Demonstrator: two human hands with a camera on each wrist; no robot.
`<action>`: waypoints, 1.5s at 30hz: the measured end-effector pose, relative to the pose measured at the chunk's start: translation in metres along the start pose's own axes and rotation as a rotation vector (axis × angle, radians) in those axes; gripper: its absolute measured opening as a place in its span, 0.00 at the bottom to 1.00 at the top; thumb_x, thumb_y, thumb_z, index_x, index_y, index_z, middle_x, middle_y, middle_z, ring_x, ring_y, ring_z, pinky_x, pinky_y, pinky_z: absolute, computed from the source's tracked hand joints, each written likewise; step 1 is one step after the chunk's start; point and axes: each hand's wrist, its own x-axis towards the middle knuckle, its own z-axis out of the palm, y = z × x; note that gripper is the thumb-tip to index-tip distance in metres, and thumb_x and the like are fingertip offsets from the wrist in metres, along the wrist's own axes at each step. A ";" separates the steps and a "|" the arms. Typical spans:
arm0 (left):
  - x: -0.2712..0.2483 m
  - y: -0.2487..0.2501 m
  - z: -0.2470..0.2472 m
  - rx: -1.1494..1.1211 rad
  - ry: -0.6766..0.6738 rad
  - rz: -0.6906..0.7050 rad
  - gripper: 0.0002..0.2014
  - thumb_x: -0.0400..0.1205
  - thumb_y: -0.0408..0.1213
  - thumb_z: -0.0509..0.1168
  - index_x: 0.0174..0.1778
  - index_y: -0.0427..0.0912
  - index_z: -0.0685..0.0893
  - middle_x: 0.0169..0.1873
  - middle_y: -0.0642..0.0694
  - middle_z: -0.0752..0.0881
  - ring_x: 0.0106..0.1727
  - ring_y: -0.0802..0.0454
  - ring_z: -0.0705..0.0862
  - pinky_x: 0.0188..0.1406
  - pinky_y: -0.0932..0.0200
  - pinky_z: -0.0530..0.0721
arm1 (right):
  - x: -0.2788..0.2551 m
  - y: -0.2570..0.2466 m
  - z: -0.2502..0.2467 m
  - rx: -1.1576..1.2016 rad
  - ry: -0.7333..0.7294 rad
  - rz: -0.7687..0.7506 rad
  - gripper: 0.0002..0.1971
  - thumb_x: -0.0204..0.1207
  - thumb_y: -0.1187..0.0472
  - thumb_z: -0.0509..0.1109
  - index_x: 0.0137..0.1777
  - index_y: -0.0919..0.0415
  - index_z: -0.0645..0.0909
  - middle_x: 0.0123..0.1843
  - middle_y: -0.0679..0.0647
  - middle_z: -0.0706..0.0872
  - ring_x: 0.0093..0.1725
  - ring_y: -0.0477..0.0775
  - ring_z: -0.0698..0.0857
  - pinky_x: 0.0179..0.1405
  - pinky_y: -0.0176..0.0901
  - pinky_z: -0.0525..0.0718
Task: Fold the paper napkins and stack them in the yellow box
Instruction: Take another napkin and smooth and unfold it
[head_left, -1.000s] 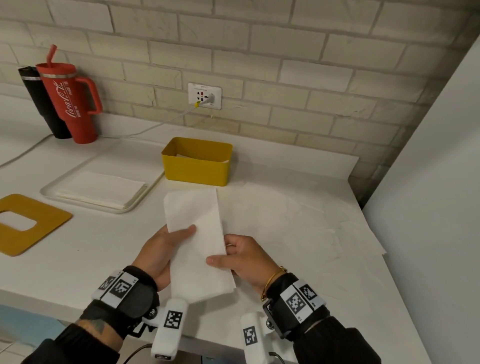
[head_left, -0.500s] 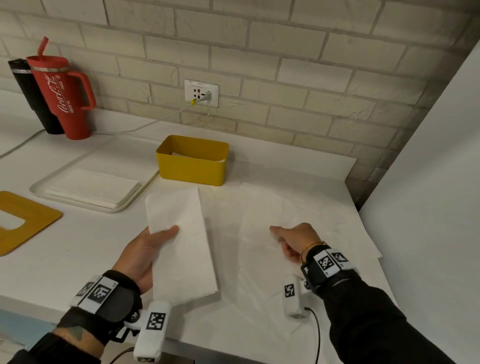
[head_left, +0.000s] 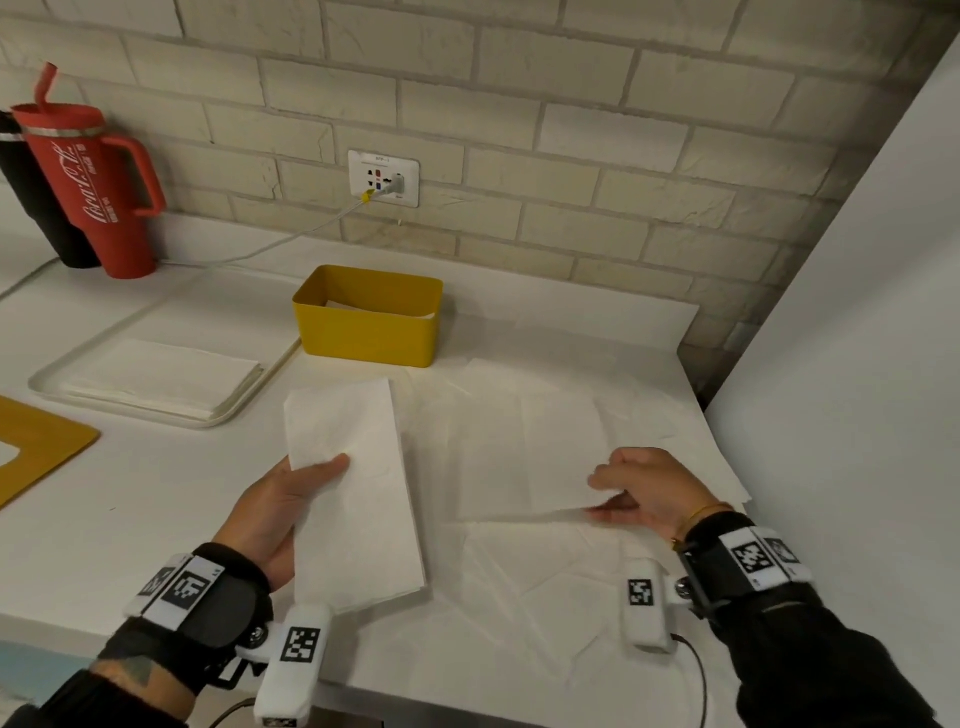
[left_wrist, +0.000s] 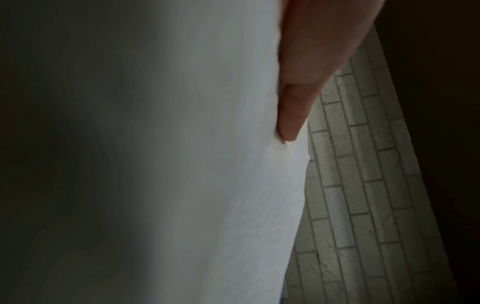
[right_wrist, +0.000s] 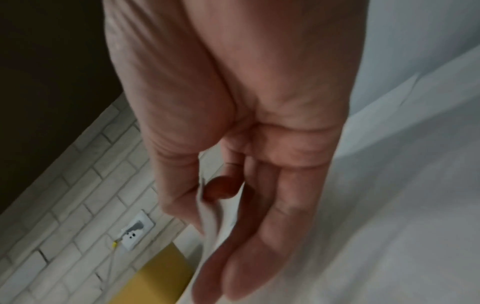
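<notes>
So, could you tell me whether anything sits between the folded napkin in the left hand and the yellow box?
Nothing visible does. The folded napkin, held by the left hand, has only bare counter between it and the yellow box, whose top is open.

Folded white napkin (head_left: 358, 488), long narrow rectangle, held above the counter's near edge by the left hand (head_left: 275, 512), thumb on top, short end toward the wall. Second napkin (head_left: 524, 457), white and creased, lying open and flat to its right, near edge lifted in a pinch by the right hand (head_left: 644, 493). Yellow box (head_left: 366, 332), rectangular, open-topped, upright near the wall beyond both, white paper visible inside. Stack (head_left: 161, 376) of flat white napkins left of the box.
</notes>
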 end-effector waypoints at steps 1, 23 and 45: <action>0.001 -0.001 0.001 0.001 -0.006 -0.005 0.15 0.83 0.30 0.65 0.65 0.39 0.84 0.48 0.38 0.93 0.43 0.40 0.94 0.35 0.47 0.92 | -0.003 0.004 -0.010 -0.013 0.013 0.014 0.14 0.75 0.77 0.75 0.36 0.64 0.75 0.44 0.64 0.85 0.36 0.60 0.89 0.41 0.54 0.93; -0.002 0.002 -0.001 0.008 0.006 -0.018 0.11 0.85 0.29 0.64 0.62 0.39 0.85 0.45 0.38 0.93 0.41 0.41 0.94 0.35 0.48 0.92 | -0.013 -0.015 0.069 -0.564 -0.160 -0.417 0.13 0.74 0.40 0.77 0.45 0.49 0.89 0.44 0.45 0.93 0.48 0.45 0.90 0.53 0.43 0.87; -0.001 0.000 0.008 -0.082 0.013 -0.057 0.17 0.86 0.34 0.64 0.71 0.38 0.83 0.54 0.34 0.91 0.49 0.36 0.91 0.55 0.39 0.89 | -0.020 -0.069 0.088 -0.090 -0.034 -0.563 0.11 0.79 0.67 0.75 0.58 0.53 0.84 0.52 0.54 0.94 0.49 0.56 0.93 0.52 0.52 0.91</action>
